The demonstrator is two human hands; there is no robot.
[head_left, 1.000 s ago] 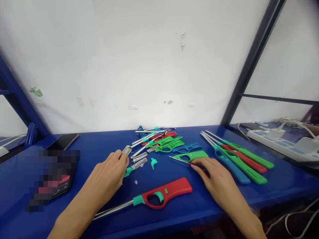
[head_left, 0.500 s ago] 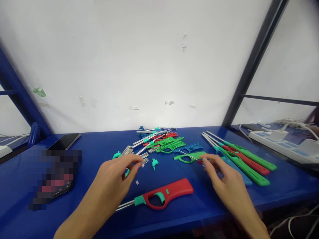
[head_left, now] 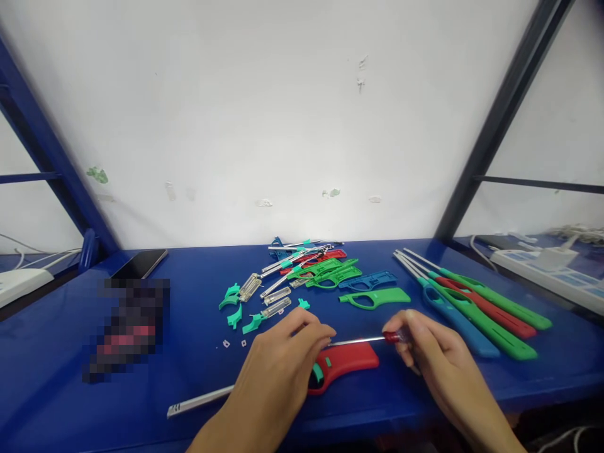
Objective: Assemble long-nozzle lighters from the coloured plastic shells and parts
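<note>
My right hand (head_left: pixel 431 346) grips a small screwdriver (head_left: pixel 358 341) by its red handle, the metal shaft pointing left. At the shaft's tip, the fingertips of my left hand (head_left: pixel 287 358) are pinched together; whether they hold the tip or a tiny piece is hidden. Just below the screwdriver lies a red gas lighter (head_left: pixel 356 365) with a green trigger and a long metal tube (head_left: pixel 201 401) reaching left. My left hand covers its middle part.
Behind my hands lie green trigger pieces (head_left: pixel 234 316), clear fuel tanks (head_left: pixel 276 308), metal tubes and a green half shell (head_left: pixel 377 297). Several whole lighters (head_left: pixel 476 308) rest at the right. A phone (head_left: pixel 139 267) and a blurred-out dark object (head_left: pixel 127 333) are at the left.
My right hand has brought the screwdriver down and nearer, over the red lighter. My left hand has moved right to the tip. The view has shifted slightly left.
</note>
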